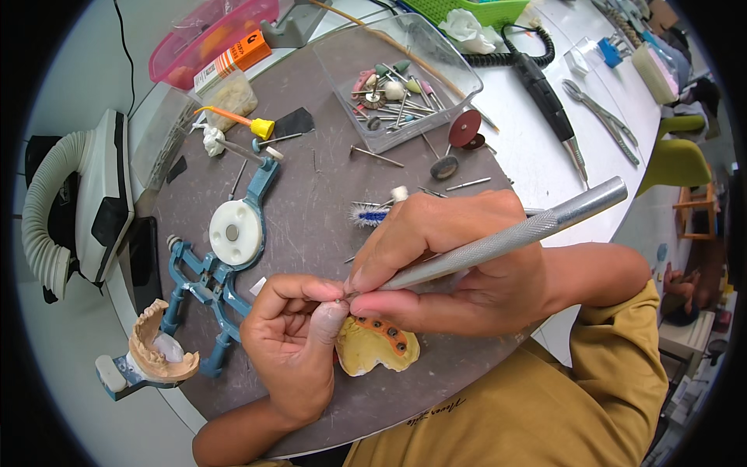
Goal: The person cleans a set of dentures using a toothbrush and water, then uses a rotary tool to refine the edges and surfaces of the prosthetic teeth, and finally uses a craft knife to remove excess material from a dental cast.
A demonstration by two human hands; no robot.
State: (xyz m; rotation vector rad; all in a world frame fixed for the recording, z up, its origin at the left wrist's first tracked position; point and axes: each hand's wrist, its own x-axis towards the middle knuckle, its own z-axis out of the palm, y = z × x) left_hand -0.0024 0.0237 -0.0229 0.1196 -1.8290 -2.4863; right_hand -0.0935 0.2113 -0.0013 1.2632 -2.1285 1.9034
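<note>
My right hand (459, 268) is closed like a pen grip around a silver hand tool with a knurled metal handle (510, 237). The tool's rear end points up and to the right, and its working tip is hidden among my fingers. Thumb and forefinger of my left hand (299, 335) pinch together at that tip, on something too small to make out. Just below the fingertips lies a yellow dental cast (366, 354), with an orange gum strip (393, 335) holding several dark metal round inserts. My right hand partly covers the cast.
A blue articulator (218, 272) stands at the left, carrying a beige tooth model (152, 342). Behind my hands a clear plastic box (342, 97) holds several burs and polishers. A black handpiece (545, 93) and metal pliers (603, 117) lie at the far right. A blue-white brush (367, 215) touches the work area.
</note>
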